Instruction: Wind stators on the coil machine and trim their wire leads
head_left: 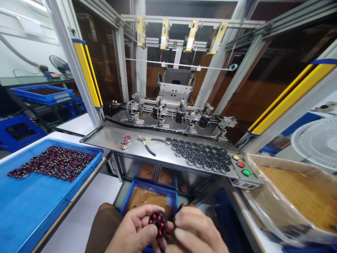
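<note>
Left hand [131,230] pinches the red-wound stator [158,222] between thumb and fingers [146,232], right hand [196,233] closed against its edge, just above the blue bin [173,201], where any slack in that small grip could drop it in.

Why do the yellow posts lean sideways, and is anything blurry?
Head view: the wide lens splays the left yellow post and right yellow post outward; the left hand and its round red-coiled part at the bottom edge look slightly soft.

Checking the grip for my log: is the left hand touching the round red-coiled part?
Touching. The head view shows the left hand with its thumb lying on the red-coiled part, no gap between them.
</note>
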### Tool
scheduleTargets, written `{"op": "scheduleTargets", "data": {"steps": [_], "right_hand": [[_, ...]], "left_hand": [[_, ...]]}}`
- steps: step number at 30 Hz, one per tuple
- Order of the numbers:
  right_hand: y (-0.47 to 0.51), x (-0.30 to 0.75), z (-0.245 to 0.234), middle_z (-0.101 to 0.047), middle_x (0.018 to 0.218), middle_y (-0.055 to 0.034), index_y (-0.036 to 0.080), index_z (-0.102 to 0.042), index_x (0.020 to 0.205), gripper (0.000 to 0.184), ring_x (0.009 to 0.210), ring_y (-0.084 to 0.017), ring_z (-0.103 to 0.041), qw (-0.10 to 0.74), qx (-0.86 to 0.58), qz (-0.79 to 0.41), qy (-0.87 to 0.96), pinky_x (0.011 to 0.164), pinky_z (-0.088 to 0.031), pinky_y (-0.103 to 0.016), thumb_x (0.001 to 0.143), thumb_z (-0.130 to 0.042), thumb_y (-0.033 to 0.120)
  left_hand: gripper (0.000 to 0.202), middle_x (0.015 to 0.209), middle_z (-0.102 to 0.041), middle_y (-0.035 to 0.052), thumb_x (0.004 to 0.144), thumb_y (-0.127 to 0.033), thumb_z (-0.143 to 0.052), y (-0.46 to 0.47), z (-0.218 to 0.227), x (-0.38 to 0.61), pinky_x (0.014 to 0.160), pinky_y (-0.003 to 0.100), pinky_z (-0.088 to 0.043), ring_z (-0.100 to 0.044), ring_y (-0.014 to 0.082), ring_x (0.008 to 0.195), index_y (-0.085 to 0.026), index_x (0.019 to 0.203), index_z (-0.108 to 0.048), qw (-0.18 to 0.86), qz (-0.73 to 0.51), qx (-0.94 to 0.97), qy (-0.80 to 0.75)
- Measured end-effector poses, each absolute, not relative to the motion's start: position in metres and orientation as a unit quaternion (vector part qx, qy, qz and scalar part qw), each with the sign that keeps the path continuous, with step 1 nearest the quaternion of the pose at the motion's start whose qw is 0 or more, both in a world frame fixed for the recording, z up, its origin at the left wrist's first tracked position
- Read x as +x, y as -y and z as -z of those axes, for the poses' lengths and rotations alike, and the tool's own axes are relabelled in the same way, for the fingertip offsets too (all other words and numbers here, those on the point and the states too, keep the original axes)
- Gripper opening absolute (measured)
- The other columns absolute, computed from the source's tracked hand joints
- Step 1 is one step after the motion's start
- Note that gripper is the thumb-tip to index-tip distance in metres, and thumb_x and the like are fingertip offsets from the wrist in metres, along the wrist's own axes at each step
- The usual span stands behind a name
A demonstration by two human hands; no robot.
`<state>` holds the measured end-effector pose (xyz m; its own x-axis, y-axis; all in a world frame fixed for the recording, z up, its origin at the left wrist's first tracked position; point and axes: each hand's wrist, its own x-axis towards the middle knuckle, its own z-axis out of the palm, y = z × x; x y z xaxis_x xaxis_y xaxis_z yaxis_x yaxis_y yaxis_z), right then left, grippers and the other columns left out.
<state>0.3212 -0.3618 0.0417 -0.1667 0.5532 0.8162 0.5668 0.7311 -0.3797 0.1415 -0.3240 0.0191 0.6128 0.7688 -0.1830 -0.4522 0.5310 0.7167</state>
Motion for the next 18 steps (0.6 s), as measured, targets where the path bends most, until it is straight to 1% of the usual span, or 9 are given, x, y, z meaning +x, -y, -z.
{"op": "scheduleTargets", "data": {"steps": [2,4,6,8,10,13,14,16,18], "right_hand": [[0.358,0.324,-0.044,-0.069,0.092,-0.0111,0.024,-0.05,0.126,0.047,0.08,-0.024,-0.068,0.57,-0.353,0.005,0.742,0.069,-0.06,-0.041,0.084,-0.07,0.032],[0.354,0.325,-0.05,-0.068,0.091,-0.0119,0.021,-0.052,0.125,0.049,0.081,-0.024,-0.067,0.553,-0.342,-0.027,0.759,0.068,-0.059,-0.04,0.082,-0.072,0.033],[0.35,0.324,-0.056,-0.067,0.083,-0.0091,0.02,-0.057,0.115,0.039,0.074,-0.02,-0.065,0.526,-0.33,-0.038,0.783,0.063,-0.058,-0.034,0.081,-0.073,0.028],[0.348,0.321,-0.059,-0.065,0.075,-0.0064,0.018,-0.061,0.107,0.024,0.067,-0.017,-0.062,0.518,-0.317,-0.024,0.794,0.057,-0.056,-0.03,0.084,-0.069,0.023],[0.348,0.316,-0.058,-0.065,0.07,-0.0057,0.016,-0.063,0.101,0.013,0.062,-0.016,-0.06,0.519,-0.309,-0.002,0.797,0.054,-0.054,-0.029,0.088,-0.064,0.019],[0.351,0.309,-0.049,-0.067,0.068,-0.0066,0.015,-0.066,0.092,0.006,0.061,-0.016,-0.06,0.531,-0.314,0.025,0.787,0.053,-0.052,-0.028,0.087,-0.062,0.014],[0.353,0.307,-0.046,-0.066,0.067,-0.0065,0.015,-0.066,0.089,0.005,0.06,-0.016,-0.06,0.54,-0.329,0.033,0.774,0.053,-0.052,-0.028,0.087,-0.062,0.013],[0.357,0.306,-0.043,-0.065,0.066,-0.006,0.015,-0.065,0.084,0.006,0.059,-0.016,-0.061,0.538,-0.375,0.031,0.754,0.053,-0.051,-0.027,0.085,-0.062,0.01],[0.359,0.308,-0.046,-0.065,0.067,-0.0055,0.016,-0.064,0.084,0.009,0.058,-0.015,-0.062,0.502,-0.415,0.003,0.759,0.052,-0.051,-0.025,0.083,-0.062,0.007]], "left_hand": [[0.046,0.078,-0.078,0.0073,0.06,-0.041,-0.086,0.324,-0.021,0.142,0.049,0.016,-0.049,-0.07,0.0118,0.058,-0.017,0.097,-0.073,0.841,-0.367,0.307,-0.252],[0.047,0.076,-0.077,0.0062,0.059,-0.042,-0.086,0.325,-0.022,0.142,0.048,0.016,-0.048,-0.069,0.0112,0.057,-0.017,0.096,-0.073,0.839,-0.373,0.306,-0.253],[0.048,0.071,-0.075,0.0031,0.058,-0.043,-0.087,0.325,-0.022,0.142,0.047,0.015,-0.047,-0.066,0.0091,0.053,-0.016,0.095,-0.074,0.835,-0.375,0.311,-0.254],[0.05,0.067,-0.072,0.0007,0.056,-0.044,-0.087,0.326,-0.02,0.143,0.047,0.015,-0.048,-0.064,0.0071,0.05,-0.016,0.095,-0.074,0.835,-0.372,0.313,-0.258],[0.051,0.065,-0.071,0.0011,0.057,-0.045,-0.087,0.327,-0.02,0.143,0.049,0.015,-0.048,-0.065,0.0081,0.052,-0.016,0.097,-0.074,0.835,-0.369,0.315,-0.26],[0.048,0.066,-0.073,0.0024,0.058,-0.043,-0.086,0.327,-0.021,0.143,0.049,0.015,-0.048,-0.069,0.0112,0.055,-0.019,0.097,-0.074,0.838,-0.373,0.309,-0.25],[0.044,0.071,-0.074,0.0027,0.058,-0.04,-0.087,0.327,-0.022,0.142,0.048,0.015,-0.047,-0.069,0.011,0.054,-0.02,0.095,-0.074,0.84,-0.376,0.304,-0.246],[0.04,0.089,-0.077,0.0037,0.054,-0.031,-0.091,0.327,-0.023,0.141,0.05,0.016,-0.049,-0.07,0.011,0.058,-0.022,0.089,-0.075,0.842,-0.394,0.287,-0.229],[0.039,0.104,-0.076,0.0036,0.045,-0.027,-0.094,0.326,-0.024,0.14,0.063,0.021,-0.053,-0.072,0.0151,0.074,-0.022,0.078,-0.075,0.838,-0.434,0.268,-0.194]]}}
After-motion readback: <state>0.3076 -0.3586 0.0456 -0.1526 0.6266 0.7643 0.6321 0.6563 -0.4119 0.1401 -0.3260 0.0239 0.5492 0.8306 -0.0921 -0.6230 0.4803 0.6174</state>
